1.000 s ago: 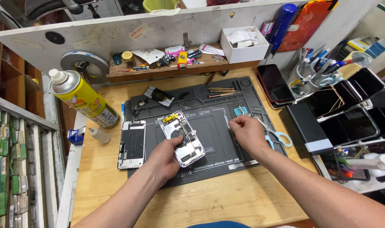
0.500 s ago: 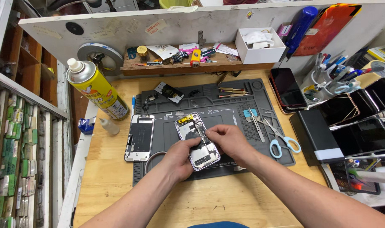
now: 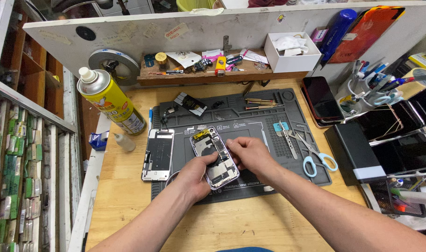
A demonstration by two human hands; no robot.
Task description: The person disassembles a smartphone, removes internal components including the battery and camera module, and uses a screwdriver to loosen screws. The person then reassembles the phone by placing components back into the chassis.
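An opened phone body [image 3: 212,155] with its inner parts showing lies tilted on the dark repair mat [image 3: 250,121]. My left hand [image 3: 197,175] grips its lower left edge. My right hand [image 3: 248,154] rests on its right side, fingertips pinched over the inner parts; whether they hold something small is hidden. The detached phone screen [image 3: 158,154] lies face down at the mat's left edge.
A yellow spray can [image 3: 109,100] and a small white bottle [image 3: 124,142] stand at the left. Tweezers [image 3: 287,140] and blue-handled scissors [image 3: 315,158] lie right of my hands. A black box [image 3: 351,151], phones and a pen cup crowd the right. A wooden shelf [image 3: 213,74] holds small parts.
My right hand has come from the right part of the mat onto the opened phone. The left hand stays on the phone. The camera view has shifted slightly.
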